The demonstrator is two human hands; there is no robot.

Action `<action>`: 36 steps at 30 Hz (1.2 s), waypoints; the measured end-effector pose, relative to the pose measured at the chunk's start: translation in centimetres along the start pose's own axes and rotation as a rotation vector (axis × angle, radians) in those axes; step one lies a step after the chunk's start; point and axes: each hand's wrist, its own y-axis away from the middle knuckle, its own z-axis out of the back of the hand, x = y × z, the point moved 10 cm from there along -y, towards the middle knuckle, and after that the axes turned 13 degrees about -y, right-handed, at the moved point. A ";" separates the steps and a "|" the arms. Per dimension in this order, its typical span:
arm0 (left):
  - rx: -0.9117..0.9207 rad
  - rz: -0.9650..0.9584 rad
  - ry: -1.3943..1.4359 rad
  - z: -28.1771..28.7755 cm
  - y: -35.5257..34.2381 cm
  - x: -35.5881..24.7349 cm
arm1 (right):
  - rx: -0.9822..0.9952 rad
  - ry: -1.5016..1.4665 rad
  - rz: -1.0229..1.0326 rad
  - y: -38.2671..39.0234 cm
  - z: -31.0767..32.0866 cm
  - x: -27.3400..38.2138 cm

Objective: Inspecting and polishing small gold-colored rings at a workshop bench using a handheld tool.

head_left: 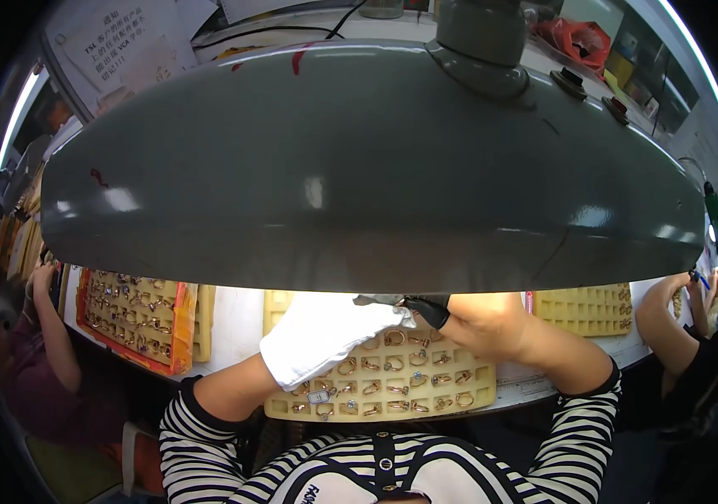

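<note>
My left hand (313, 332), in a white glove, is closed at its fingertips over the middle tray. My right hand (487, 319) is bare and meets it there, its fingers largely hidden under the lamp's edge. Between the hands shows a black piece (433, 312); whether it is a tool's grip or a finger cover I cannot tell. A small grey metallic thing (378, 298) lies at the left fingertips, too hidden to name. Below both hands is a cream slotted tray (468, 361) with several gold-coloured rings (393, 364), some with clear stones. A small white tag (319, 397) rests among the rings.
A large grey lamp hood (359, 168) hangs over the bench and hides the far side. An orange-rimmed tray of rings (181, 328) is at left, another cream tray (577, 311) at right. Other people's arms (57, 315) are at both sides. A red bag (577, 40) lies behind.
</note>
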 end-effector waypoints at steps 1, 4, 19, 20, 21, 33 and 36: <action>-0.057 -0.093 -0.066 0.0 0.3 -0.2 | -0.006 -0.114 -0.084 -0.1 -0.1 -0.7; -0.037 -0.142 -0.127 -0.4 0.5 -0.3 | -0.009 -0.427 -0.310 -0.1 -0.9 -2.8; 0.151 0.197 0.619 -2.4 0.8 2.2 | 0.066 -0.475 -0.375 -0.1 -1.9 -3.4; 0.202 0.225 0.458 -2.0 0.4 1.7 | 0.039 -0.445 -0.308 0.1 -1.8 -2.8; 0.217 0.264 0.449 -2.0 0.4 1.6 | 0.012 -0.415 -0.240 0.4 -1.8 -2.1; 0.188 0.168 0.294 -0.2 0.4 0.3 | 0.059 -0.227 -0.271 1.1 -0.6 -4.6; 0.260 0.256 0.484 -1.7 0.3 0.7 | 0.013 -0.334 -0.312 1.4 0.1 -4.5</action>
